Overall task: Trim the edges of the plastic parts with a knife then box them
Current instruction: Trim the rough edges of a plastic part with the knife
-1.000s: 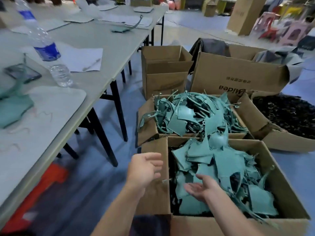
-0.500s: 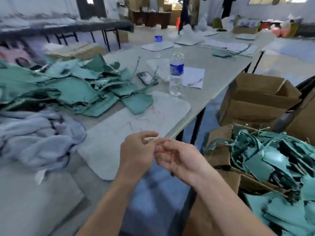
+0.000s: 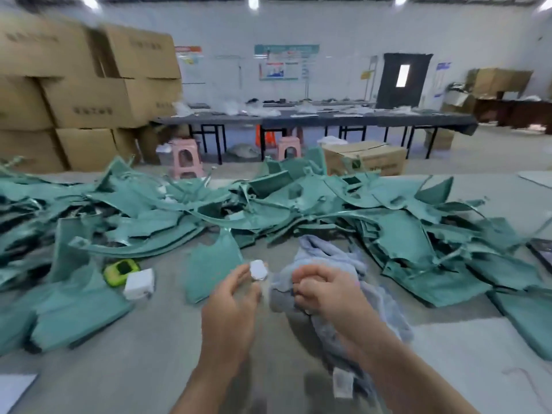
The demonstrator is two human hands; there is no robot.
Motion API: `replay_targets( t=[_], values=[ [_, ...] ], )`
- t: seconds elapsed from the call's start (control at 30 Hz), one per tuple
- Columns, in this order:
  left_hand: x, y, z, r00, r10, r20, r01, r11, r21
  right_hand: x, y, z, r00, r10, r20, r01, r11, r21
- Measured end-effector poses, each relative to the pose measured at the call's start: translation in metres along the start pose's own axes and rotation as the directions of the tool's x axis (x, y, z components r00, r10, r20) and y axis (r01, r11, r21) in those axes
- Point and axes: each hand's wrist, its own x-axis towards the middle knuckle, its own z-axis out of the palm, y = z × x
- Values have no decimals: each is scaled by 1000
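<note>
Pale, flat, small piece (image 3: pixel 258 270) sits at the fingertips of the left grip (image 3: pixel 230 303). The thumb and forefinger seem to pinch it and the other fingers are loosely curved. Motion blur hides what it is; possibly the blade, not confirmed.

Right grip (image 3: pixel 328 291) is clenched, knuckles up, over the grey cloth (image 3: pixel 331 253). Cannot tell whether it holds the cloth, something smaller, or nothing.

Nearest work: 1 teal plastic part (image 3: pixel 209 270) lies flat on the tabletop (image 3: pixel 149 354), just beyond the left grip and beside the cloth. Neither grip touches it.

Behind it, the pile of teal parts (image 3: pixel 388 225) runs the full width of the tabletop, with pieces overlapping and interlocked.

Handling, judged: the parts look thin, light and stiff but springy, with ragged flash along the rims. Best taken by the broad flat panel with the edge to be trimmed left free. A part pulled from the pile will likely snag its neighbours.

Left of the nearest part are a green gadget (image 3: pixel 121 269) and a white block (image 3: pixel 139 282). Stacked cardboard boxes (image 3: pixel 89 94) stand far left. No receiving box in view.
</note>
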Motion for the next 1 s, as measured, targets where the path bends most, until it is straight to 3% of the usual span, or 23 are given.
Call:
replay_targets(
  t=[0.17, 0.37, 0.47, 0.53, 0.6, 0.67, 0.73, 0.8, 0.87, 1.0],
  values=[
    [55, -45, -18, 967, -72, -244, 114, 980, 164, 62, -3, 43, 993, -119, 24, 120, 934, -335],
    [94, -65, -18, 946, -59, -317, 140, 960, 241, 131, 6, 89, 985, -110, 133, 170, 745, -645],
    [100, -76, -18, 948, -124, -294, 173, 974, 149, 158, 14, 112, 989, -96, 111, 147, 668, -730],
    [106, -80, -20, 931, -189, -312, 221, 973, 70, 168, 24, 123, 988, -126, 93, 154, 681, -716],
    [111, -78, -25, 890, -309, -334, 290, 951, -107, 172, 30, 127, 986, -157, 51, 156, 790, -592],
    [117, -74, -34, 819, -501, -279, 361, 829, -428, 166, 25, 124, 992, -109, 71, 128, 907, -402],
    [120, -73, -43, 751, -640, -164, 390, 629, -672, 152, 15, 119, 982, -51, 181, 96, 964, -248],
    [117, -71, -49, 762, -647, 6, 422, 490, -763, 135, 4, 111, 953, -70, 296, 139, 966, -220],
    [108, -69, -49, 795, -595, 117, 435, 425, -794, 122, -4, 104, 916, -121, 382, 227, 942, -249],
    [93, -63, -48, 860, -484, 160, 394, 430, -812, 98, -9, 89, 851, -210, 481, 380, 879, -287]
  ],
)
